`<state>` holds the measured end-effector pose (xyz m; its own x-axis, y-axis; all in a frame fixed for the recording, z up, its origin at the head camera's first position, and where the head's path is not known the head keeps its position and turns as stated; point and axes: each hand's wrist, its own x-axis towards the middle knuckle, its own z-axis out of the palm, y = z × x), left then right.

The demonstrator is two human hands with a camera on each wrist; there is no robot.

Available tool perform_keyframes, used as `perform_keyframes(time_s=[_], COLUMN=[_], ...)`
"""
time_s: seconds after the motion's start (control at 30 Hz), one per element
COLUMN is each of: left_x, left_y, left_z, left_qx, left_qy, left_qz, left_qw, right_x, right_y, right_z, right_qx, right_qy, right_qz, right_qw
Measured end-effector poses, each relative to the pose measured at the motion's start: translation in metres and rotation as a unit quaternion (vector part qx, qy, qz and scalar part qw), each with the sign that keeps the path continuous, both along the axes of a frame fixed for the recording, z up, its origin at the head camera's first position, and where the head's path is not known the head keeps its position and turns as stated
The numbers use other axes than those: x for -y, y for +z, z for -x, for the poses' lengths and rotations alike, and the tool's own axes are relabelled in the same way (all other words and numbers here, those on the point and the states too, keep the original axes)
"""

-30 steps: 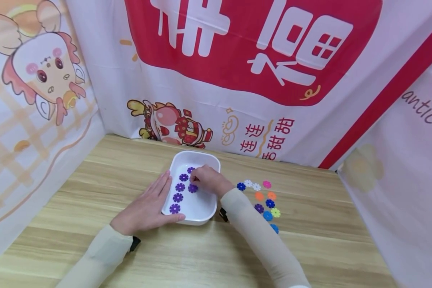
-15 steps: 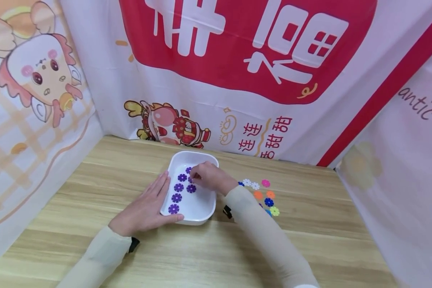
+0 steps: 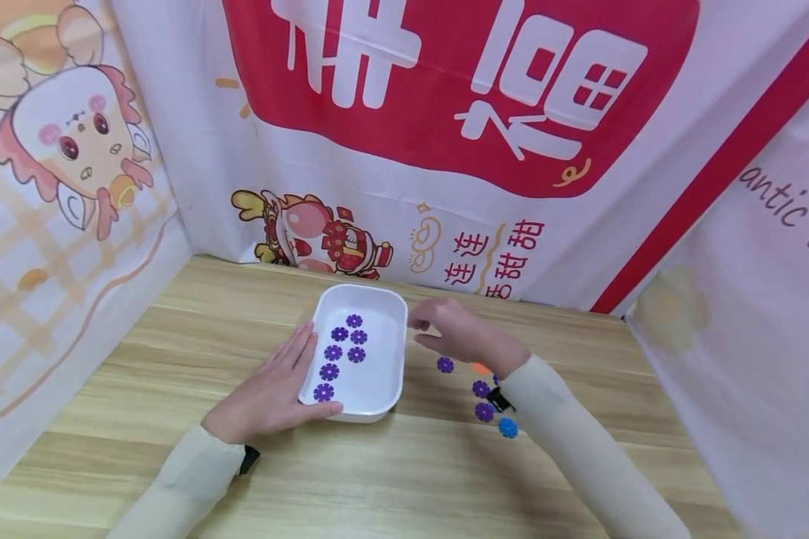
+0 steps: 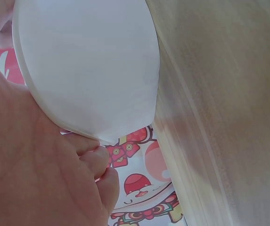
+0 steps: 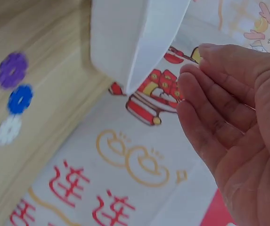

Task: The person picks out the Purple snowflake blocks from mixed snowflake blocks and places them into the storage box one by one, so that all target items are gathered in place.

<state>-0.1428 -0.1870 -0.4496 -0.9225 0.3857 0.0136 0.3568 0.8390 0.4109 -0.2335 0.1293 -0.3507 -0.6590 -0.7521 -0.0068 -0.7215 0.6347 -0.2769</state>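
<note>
A white tray (image 3: pixel 377 382) holds several purple flower-shaped plastic discs (image 3: pixel 356 355) in two columns. My left hand (image 3: pixel 266 393) rests against its left side, fingers straight along the rim and thumb over the near edge. The left wrist view shows that hand beside the tray's outer wall (image 4: pixel 87 70). Just past the tray's right rim, my right hand (image 3: pixel 455 329) is raised with fingers loosely bent. In the right wrist view nothing lies between the thumb and fingers of the right hand (image 5: pixel 238 108); the tray's corner (image 5: pixel 120 42) is close by.
Right of the tray, loose purple discs (image 3: pixel 484 412), a light blue disc (image 3: pixel 508 427) and an orange disc (image 3: pixel 481 368) lie on the wooden table (image 3: pixel 391 479); the right arm hides others. The right wrist view shows a dark blue disc (image 5: pixel 20 99) and white discs (image 5: pixel 9 130). Printed cloth (image 3: pixel 350 165) hangs behind.
My right hand has let go of a purple disc in the tray and moved right, out over the rim. The left hand stays against the tray.
</note>
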Motion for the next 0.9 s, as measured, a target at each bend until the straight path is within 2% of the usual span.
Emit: perform_keyframes(time_s=[0.13,0.23,0.47,0.67,0.9], left_x=[0.0,0.0,0.0,-0.001,-0.001], left_y=[0.0,0.0,0.001,0.001,0.0], left_z=[0.0,0.0,-0.001,-0.001,0.0], left_qx=[0.0,-0.001,0.002,0.005,0.0], left_qy=[-0.001,-0.002,0.0,0.003,0.001], left_qz=[-0.002,-0.001,-0.002,-0.004,0.0], left_qw=[1.0,1.0,1.0,1.0,1.0], right_x=[-0.025,-0.043,-0.078,-0.101,-0.114], right_y=[0.006,0.006,-0.013,-0.038,-0.058], right_z=[-0.018,-0.032,-0.058,-0.068,-0.069], right_qx=[0.004,-0.004,0.017,0.019,0.035], right_qy=[-0.022,-0.017,-0.009,-0.004,-0.038], right_qz=[-0.039,-0.058,-0.097,-0.096,-0.087], right_qw=[0.999,0.9982,0.9951,0.9951,0.9948])
